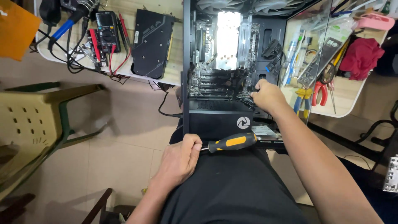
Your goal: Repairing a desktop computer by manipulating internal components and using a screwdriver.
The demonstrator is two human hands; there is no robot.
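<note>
Nearest the camera is the person's dark-clothed lap, and on it the left hand (181,159) is clenched around the shaft of a screwdriver (232,142) with a black and yellow handle, the handle pointing right, level across the lap and touching the lower edge of an open black computer case (217,118). The right hand (267,96) reaches into that case, fingers curled at the lower right corner of the motherboard (215,81) among black cables (271,52); I cannot tell whether it grips anything there.

The risk, as I judge it, is twofold: held by the shaft alone, the screwdriver could slip and roll to the floor, and a tug among the cables could strain a connector.

The case stands against a pale wooden table (176,16). To its left lie 1 graphics card (152,43) and 1 multimeter (107,31) with red and black leads. To its right are red-handled pliers (320,92) and a red cloth (361,56). A yellow plastic chair (31,124) with green legs stands on the beige tiled floor (124,137).
</note>
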